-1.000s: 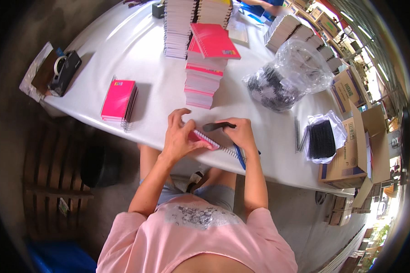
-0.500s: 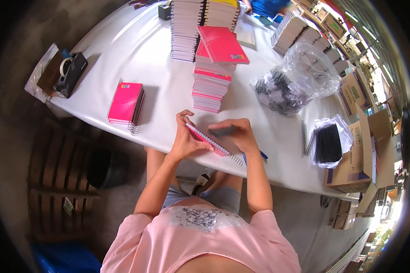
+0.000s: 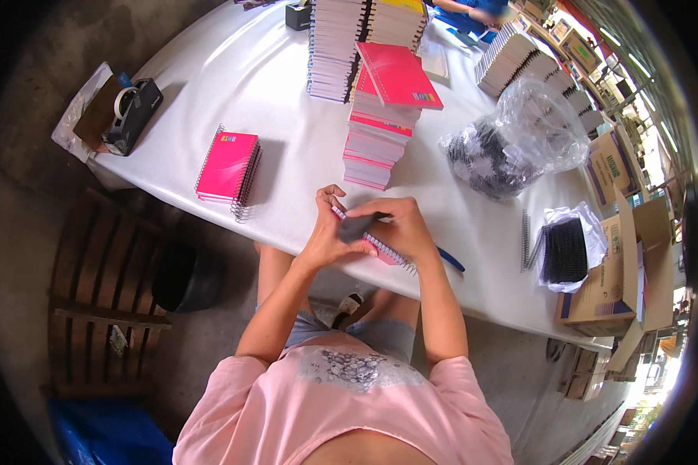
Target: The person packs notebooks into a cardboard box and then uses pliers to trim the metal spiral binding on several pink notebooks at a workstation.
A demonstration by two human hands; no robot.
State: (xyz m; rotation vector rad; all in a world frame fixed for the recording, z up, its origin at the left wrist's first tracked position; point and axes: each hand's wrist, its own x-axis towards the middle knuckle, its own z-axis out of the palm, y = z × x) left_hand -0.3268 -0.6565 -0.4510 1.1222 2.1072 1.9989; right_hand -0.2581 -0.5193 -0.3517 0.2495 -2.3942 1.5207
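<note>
At the table's near edge, my left hand [image 3: 328, 236] grips a pink spiral notebook [image 3: 386, 249], its coil edge facing up and one coil end pointing toward my right. My right hand [image 3: 405, 223] is closed on a dark grey flat piece [image 3: 355, 226], which it presses against the coil; its exact kind I cannot make out. The piece and fingers cover the middle of the coil. Just right of that hand lies a blue-handled tool [image 3: 451, 260], partly hidden. Beyond both hands rises a stack of unbound pink notebooks [image 3: 376, 143].
Pink spiral notebooks [image 3: 229, 164] are piled at the left, near a black tape dispenser [image 3: 133, 116]. To the right are a clear plastic bag [image 3: 539, 128] of black coils, black coils on paper [image 3: 564, 252] and an open carton [image 3: 605, 271]. Another person [image 3: 467, 15] sits across the table.
My right hand has moved left, bringing the dark piece onto the notebook's coil near my left fingers. The whole view has shifted slightly, and the blue-handled tool shows more.
</note>
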